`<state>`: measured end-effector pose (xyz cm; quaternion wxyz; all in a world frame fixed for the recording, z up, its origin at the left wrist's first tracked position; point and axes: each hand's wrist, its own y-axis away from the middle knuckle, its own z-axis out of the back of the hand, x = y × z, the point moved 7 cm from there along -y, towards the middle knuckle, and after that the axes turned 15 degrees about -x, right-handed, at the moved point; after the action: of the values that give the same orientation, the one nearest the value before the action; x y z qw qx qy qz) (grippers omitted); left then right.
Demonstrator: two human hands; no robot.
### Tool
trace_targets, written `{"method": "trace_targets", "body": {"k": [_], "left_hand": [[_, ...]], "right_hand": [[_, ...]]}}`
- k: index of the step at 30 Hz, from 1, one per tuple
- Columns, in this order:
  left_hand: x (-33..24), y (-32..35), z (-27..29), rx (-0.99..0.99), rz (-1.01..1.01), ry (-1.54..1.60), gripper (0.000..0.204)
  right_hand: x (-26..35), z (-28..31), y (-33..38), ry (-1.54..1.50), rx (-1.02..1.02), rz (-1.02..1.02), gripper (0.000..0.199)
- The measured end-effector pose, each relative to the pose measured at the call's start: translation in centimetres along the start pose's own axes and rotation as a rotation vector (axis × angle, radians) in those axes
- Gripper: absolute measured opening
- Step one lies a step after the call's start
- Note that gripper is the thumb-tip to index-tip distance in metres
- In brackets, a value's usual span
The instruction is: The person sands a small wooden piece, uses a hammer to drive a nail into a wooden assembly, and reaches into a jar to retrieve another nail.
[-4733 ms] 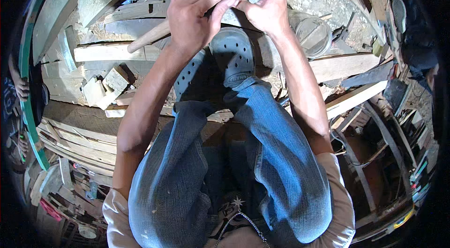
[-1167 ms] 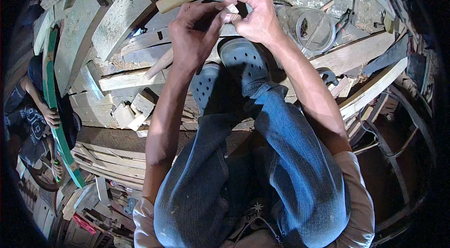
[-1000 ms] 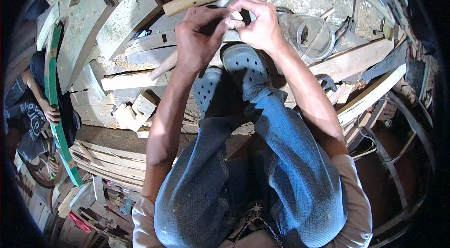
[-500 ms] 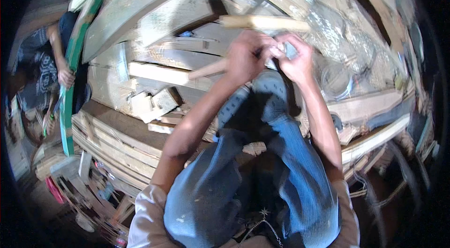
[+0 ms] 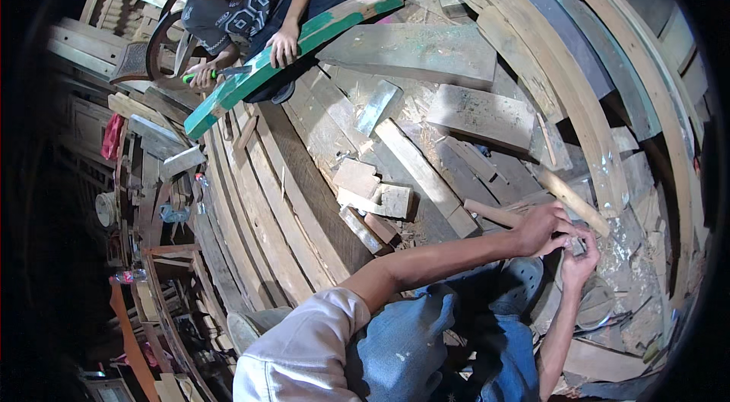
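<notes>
My left hand (image 5: 541,230) is closed at the lower right, its fingertips meeting those of my right hand (image 5: 579,264). A pale wooden handle (image 5: 490,212) sticks out leftward from under my left hand. In line with it, a small grey blocky head (image 5: 579,247) shows between the fingers of my right hand, which is curled round it. Together they look like one wooden-handled tool; my fingers hide the join. What the fingertips pinch is too small to make out. Just beyond my hands lies a round wooden stick (image 5: 572,201).
Across from me at upper left, a seated person holds a green-painted beam (image 5: 304,49) and a green-handled chisel (image 5: 217,75). Thick boards (image 5: 426,52), offcuts (image 5: 380,189) and shavings cover the work area. Long planks (image 5: 266,197) run along the left; curved timbers (image 5: 578,75) stand right.
My view has swung left, so my hands now appear farther right and lower, and the other person shows more fully. My hands stay together at the grey head.
</notes>
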<state>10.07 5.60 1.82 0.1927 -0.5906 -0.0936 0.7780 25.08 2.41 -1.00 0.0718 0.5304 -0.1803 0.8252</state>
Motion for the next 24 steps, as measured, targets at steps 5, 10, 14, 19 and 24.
{"method": "trace_targets", "body": {"k": [5,10,14,19,24], "left_hand": [[0.3,-0.2,-0.2,0.038,-0.014,-0.072,0.022],[0.9,0.3,0.0,0.023,-0.018,-0.069,0.019],[0.8,0.5,-0.1,0.045,-0.034,-0.045,0.016],[1.5,0.2,-0.3,0.012,0.084,0.076,0.019],[1.8,-0.3,1.5,0.042,0.175,-0.002,0.02]], "right_hand": [[-0.5,0.0,-0.2,0.017,-0.001,0.002,0.025],[0.3,-0.6,0.0,-0.001,0.005,-0.007,0.022],[0.3,-0.1,0.5,-0.019,-0.022,0.033,0.019],[1.9,0.6,-0.1,0.042,0.019,-0.031,0.019],[3.2,-1.1,-1.6,-0.065,0.069,-0.107,0.02]]}}
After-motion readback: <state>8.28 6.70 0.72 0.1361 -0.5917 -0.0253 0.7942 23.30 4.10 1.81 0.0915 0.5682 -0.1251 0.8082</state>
